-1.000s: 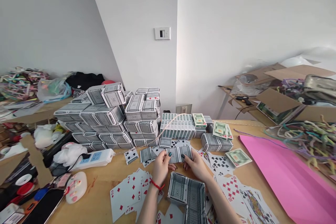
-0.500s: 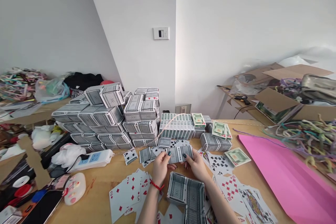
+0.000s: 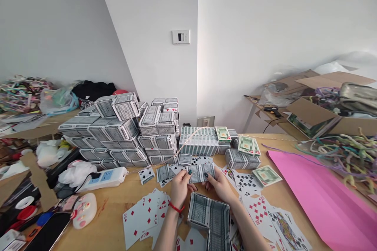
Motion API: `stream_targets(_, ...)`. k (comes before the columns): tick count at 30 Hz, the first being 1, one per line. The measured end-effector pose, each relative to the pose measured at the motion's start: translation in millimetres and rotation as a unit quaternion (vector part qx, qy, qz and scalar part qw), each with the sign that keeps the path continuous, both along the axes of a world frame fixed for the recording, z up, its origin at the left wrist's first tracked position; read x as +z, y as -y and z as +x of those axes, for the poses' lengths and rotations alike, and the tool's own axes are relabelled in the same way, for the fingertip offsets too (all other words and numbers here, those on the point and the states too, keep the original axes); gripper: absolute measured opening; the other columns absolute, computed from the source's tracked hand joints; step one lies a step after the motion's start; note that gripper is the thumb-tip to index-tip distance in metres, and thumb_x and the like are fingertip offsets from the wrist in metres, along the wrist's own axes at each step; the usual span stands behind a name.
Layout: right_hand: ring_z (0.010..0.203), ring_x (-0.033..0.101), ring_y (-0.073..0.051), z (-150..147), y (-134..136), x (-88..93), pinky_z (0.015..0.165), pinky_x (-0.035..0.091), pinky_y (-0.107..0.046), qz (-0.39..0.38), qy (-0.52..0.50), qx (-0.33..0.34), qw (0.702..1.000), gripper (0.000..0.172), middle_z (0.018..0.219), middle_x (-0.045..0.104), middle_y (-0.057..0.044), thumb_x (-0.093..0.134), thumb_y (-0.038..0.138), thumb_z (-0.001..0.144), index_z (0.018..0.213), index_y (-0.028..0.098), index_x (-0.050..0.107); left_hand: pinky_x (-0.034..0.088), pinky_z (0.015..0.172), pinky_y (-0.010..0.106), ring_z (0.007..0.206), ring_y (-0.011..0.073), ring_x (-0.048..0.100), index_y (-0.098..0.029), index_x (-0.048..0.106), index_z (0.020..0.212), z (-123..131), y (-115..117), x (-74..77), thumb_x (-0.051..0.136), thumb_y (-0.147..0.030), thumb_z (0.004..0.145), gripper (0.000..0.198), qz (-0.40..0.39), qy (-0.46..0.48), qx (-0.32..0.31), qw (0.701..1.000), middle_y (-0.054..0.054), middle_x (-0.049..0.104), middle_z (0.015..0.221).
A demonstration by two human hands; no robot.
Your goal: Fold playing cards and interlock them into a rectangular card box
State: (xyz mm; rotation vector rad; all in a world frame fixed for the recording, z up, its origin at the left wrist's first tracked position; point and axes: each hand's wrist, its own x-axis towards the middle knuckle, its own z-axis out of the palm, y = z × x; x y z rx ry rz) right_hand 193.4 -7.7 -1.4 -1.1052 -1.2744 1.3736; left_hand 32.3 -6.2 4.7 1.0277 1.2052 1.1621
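Note:
Between my two hands is a strip of playing cards (image 3: 195, 174), patterned grey backs facing me. My left hand (image 3: 180, 183) grips its left end, thumb on top. My right hand (image 3: 218, 182) pinches the right end the same way. Just below them on the table lies an open-topped, L-shaped box made of playing cards (image 3: 218, 219), partly cut off by the bottom edge. Loose face-up cards (image 3: 140, 215) spread to its left, and more, such as a ten of diamonds (image 3: 259, 211), to its right. Folded cards (image 3: 163, 174) rest beyond my left hand.
Stacked card-built blocks (image 3: 113, 129) rise at the back left, beside a row of card packs (image 3: 198, 141). A power strip (image 3: 106, 178) and a phone (image 3: 48, 233) lie left. Pink paper (image 3: 309, 200) and pipe cleaners (image 3: 341, 157) cover the right side.
The right end of the card strip and my right fingers have shifted very slightly left. Both hands keep their grip, and everything else stays in place.

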Motion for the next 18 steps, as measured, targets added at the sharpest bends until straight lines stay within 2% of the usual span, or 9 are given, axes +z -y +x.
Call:
stream_targets(5,0.043,0.053,-0.013,-2.3,-0.2,1.2,0.046,0.046,-0.027,-0.003,-0.005,-0.008,1.000,0.042,0.056,0.060,0.002,0.051,0.058,0.073,0.089,0.020,0.045,0.045,0.043,0.023,0.041,0.0131,0.055,-0.020,0.043,0.061,0.7,0.5,2.7,0.058,-0.043,0.071,0.029,0.027,0.013,-0.005,1.000,-0.008,0.041,0.047)
stream_targets(9,0.042,0.052,-0.015,-3.9,-0.3,1.1,0.044,0.044,-0.027,-0.008,-0.001,0.015,1.000,0.040,0.052,0.057,0.002,0.042,0.061,0.077,0.077,0.021,0.046,0.048,0.051,0.026,0.049,0.0139,0.058,-0.017,0.055,0.080,-1.3,-1.8,4.3,0.063,-0.038,0.066,0.026,0.011,0.037,-0.011,0.999,-0.002,0.059,0.062)
stream_targets(10,0.041,0.052,-0.015,-2.7,-0.7,0.8,0.044,0.043,-0.028,-0.009,0.006,0.009,1.000,0.042,0.050,0.056,0.002,0.037,0.062,0.078,0.075,0.021,0.047,0.048,0.052,0.025,0.050,0.0136,0.058,-0.016,0.056,0.084,-2.5,-2.8,3.7,0.065,-0.036,0.065,0.029,0.008,0.051,-0.007,0.999,0.000,0.062,0.066)
stream_targets(12,0.041,0.050,-0.016,2.6,-2.4,-1.0,0.044,0.041,-0.029,0.005,0.055,-0.054,0.997,0.047,0.049,0.054,0.001,0.031,0.063,0.080,0.076,0.021,0.052,0.046,0.051,0.024,0.051,0.0128,0.058,-0.015,0.057,0.088,-5.1,-4.9,1.6,0.066,-0.034,0.063,0.032,0.003,0.086,0.016,0.996,0.002,0.064,0.070)
stream_targets(13,0.043,0.050,-0.017,6.3,-3.7,-2.5,0.046,0.041,-0.029,0.024,0.098,-0.101,0.990,0.048,0.051,0.055,0.000,0.031,0.062,0.080,0.079,0.021,0.055,0.045,0.051,0.023,0.052,0.0124,0.057,-0.014,0.058,0.088,-6.3,-5.9,0.2,0.067,-0.033,0.062,0.034,0.001,0.105,0.031,0.994,0.002,0.064,0.072)
stream_targets(15,0.058,0.054,-0.020,14.6,-6.7,-6.2,0.058,0.043,-0.033,0.089,0.211,-0.188,0.955,0.043,0.066,0.061,-0.004,0.040,0.059,0.078,0.087,0.021,0.059,0.045,0.052,0.023,0.054,0.0118,0.057,-0.015,0.059,0.089,-8.0,-7.4,-2.4,0.069,-0.032,0.060,0.035,-0.005,0.137,0.056,0.989,0.003,0.065,0.077)
stream_targets(18,0.091,0.051,-0.028,23.2,-9.6,-11.6,0.080,0.039,-0.041,0.168,0.353,-0.213,0.896,0.040,0.097,0.062,-0.009,0.049,0.054,0.075,0.097,0.023,0.060,0.046,0.056,0.022,0.061,0.0125,0.059,-0.017,0.060,0.088,-8.2,-8.7,-5.1,0.070,-0.028,0.058,0.034,-0.007,0.162,0.067,0.984,0.003,0.066,0.084)
